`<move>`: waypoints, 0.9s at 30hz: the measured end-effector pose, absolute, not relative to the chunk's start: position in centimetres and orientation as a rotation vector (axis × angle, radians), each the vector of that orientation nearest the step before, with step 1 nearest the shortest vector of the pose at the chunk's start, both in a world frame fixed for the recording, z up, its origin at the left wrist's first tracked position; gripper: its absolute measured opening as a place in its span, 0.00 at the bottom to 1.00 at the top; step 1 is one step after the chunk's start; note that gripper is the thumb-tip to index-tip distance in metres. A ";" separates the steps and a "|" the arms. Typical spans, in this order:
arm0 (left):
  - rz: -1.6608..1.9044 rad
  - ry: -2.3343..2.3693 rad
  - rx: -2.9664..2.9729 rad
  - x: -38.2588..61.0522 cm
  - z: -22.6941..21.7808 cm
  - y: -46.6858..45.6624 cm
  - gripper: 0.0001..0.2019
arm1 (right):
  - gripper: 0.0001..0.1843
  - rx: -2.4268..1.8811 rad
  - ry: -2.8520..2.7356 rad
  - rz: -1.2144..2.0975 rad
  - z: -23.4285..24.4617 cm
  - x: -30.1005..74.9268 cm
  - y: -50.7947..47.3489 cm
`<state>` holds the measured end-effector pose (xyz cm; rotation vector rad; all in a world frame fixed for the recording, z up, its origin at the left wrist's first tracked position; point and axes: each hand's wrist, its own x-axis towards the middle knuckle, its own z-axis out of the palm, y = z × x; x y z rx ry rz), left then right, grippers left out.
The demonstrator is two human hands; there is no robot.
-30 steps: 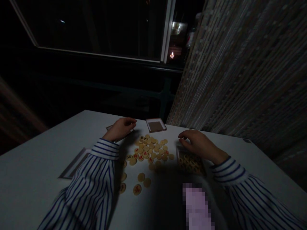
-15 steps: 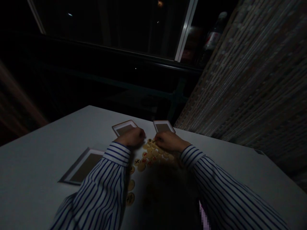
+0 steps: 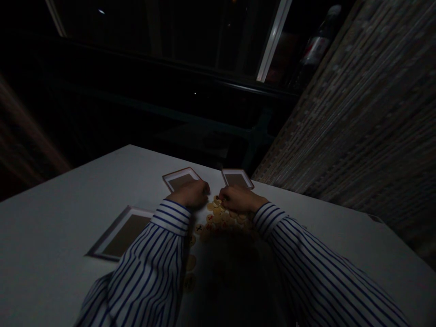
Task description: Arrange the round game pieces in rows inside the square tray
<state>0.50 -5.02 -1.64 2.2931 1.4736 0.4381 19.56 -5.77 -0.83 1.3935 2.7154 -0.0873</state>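
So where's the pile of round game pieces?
In the head view, the pile sits on the table under the right hand, beside the left hand.

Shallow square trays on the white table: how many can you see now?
3 trays. One tray lies just beyond the left hand, one just beyond the right hand, and one beside the left sleeve. More may be hidden in the shadow.

The left hand (image 3: 189, 194) and right hand (image 3: 241, 199) curl downward side by side, fingers (image 3: 220, 195) just apart.
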 end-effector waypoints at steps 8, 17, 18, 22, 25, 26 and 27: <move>0.312 1.417 2.348 0.7 -2.0 -4.7 0.12 | 0.12 1.562 2.734 -0.040 -0.2 22.0 -5.2; 0.310 1.398 2.325 1.0 -2.7 -4.5 0.14 | 0.11 1.742 2.545 -0.055 -1.3 24.8 -5.5; 0.317 1.392 2.320 1.1 -2.7 -4.5 0.13 | 0.11 1.740 2.546 -0.056 -1.5 25.0 -5.5; 0.353 1.366 2.320 1.3 -3.0 -4.5 0.12 | 0.10 1.724 2.550 -0.066 -2.0 25.2 -5.4; 0.322 1.360 2.332 1.4 -3.4 -4.3 0.14 | 0.10 1.715 2.551 -0.072 -2.1 25.1 -5.3; 0.308 1.358 2.340 1.4 -3.4 -4.3 0.14 | 0.10 1.713 2.551 -0.075 -2.0 25.1 -5.3; 0.298 1.359 2.348 1.4 -3.4 -4.3 0.15 | 0.10 1.708 2.552 -0.079 -2.0 25.1 -5.3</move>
